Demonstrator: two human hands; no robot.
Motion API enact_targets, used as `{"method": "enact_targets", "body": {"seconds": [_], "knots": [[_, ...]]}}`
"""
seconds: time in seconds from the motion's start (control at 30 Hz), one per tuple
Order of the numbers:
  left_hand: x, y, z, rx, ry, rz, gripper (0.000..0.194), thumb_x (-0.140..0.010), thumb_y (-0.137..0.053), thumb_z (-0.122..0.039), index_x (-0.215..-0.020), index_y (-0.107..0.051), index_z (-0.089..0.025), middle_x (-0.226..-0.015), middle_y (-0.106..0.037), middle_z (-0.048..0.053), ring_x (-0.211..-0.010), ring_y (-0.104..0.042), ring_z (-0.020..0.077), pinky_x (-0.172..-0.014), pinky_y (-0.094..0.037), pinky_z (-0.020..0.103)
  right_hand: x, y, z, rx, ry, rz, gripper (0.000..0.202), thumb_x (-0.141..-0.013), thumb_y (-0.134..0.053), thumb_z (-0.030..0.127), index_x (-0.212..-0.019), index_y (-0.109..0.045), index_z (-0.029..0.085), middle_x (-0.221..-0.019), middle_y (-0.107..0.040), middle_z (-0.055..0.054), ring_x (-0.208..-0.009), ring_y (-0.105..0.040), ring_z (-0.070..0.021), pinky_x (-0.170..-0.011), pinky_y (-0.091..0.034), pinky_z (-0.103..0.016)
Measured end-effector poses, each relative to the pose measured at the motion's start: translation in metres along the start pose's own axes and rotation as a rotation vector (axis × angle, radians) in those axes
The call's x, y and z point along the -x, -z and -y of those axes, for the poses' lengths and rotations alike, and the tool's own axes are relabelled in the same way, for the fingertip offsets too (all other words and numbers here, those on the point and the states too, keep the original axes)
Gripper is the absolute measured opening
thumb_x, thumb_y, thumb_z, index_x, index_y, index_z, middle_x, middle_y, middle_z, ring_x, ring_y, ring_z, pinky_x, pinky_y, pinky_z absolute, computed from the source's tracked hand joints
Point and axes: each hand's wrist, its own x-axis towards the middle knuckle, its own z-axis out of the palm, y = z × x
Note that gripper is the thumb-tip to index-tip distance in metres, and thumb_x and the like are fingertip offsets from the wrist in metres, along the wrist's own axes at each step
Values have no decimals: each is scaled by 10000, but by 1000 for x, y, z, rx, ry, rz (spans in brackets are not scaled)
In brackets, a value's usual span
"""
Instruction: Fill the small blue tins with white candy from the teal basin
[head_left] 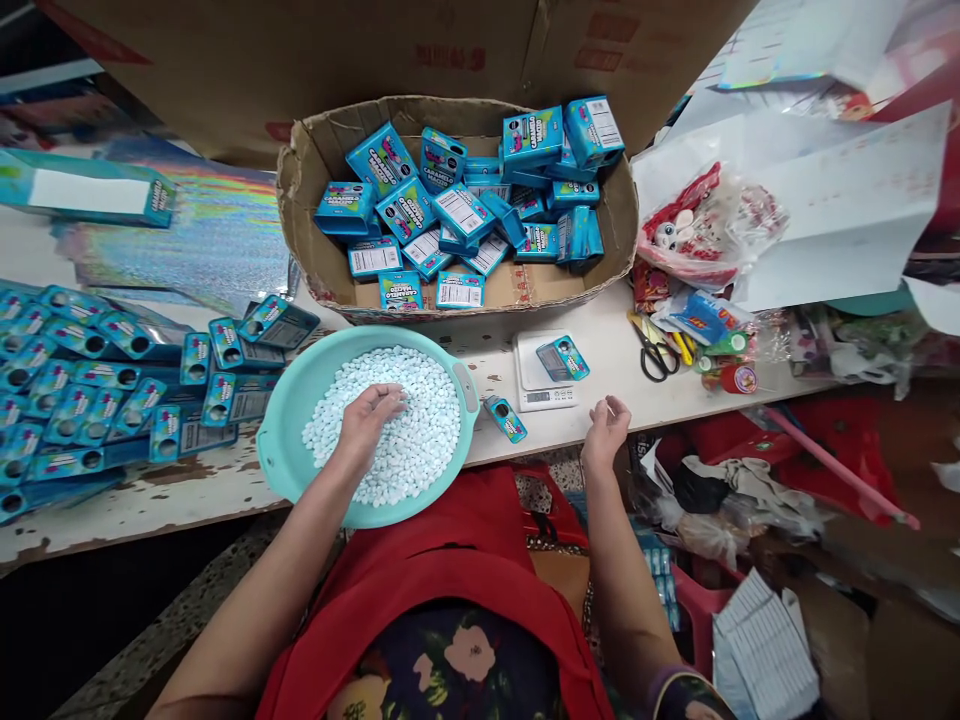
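Two hands: left hand (364,424) over nine-o'clock basin (288,415), fingers together; right hand (604,436), fingers apart, near three-o'clock scale (528,372). Both likely placed within easy reach.

Small Candy-Packing Workshop

I am in what looks like a small packing workshop for sweets. A teal basin (289,420) of pale candies (409,440) sits on my worn, paint-chipped bench (172,500), beside a digital scale (536,375). Printed "Caramelo Macizo" boxes (71,400) crowd my left, more fill a cut-down carton (319,265), and scissors (655,350) lie among plastic-wrapped odds and ends (712,230) to my right.
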Motion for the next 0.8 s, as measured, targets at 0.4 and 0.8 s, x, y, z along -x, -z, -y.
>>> {"method": "enact_targets", "body": {"seconds": [0.4,0.8], "knots": [[1,-1,3,-7,-6,22,434,-700,-701,-496,-973,-653,-163,-973,-696,88,-898,-668,221,-907,-492,392,-6,-34,34,-18,160,262,645,-631,-702,316,-1221,-467,203,-1335,-497,-108,-1222,-500,-224,-1000,-448,-407],[48,0,-34,-616,-793,8,621,-826,-630,-312,-1391,-385,-235,-1400,-469,138,-1224,-515,261,-1014,-437,444,78,-65,135,52,531,694,399,-721,-737,289,-1099,-616,246,-1068,-662,-38,-989,-624,-218,-912,-503,-396]]}}
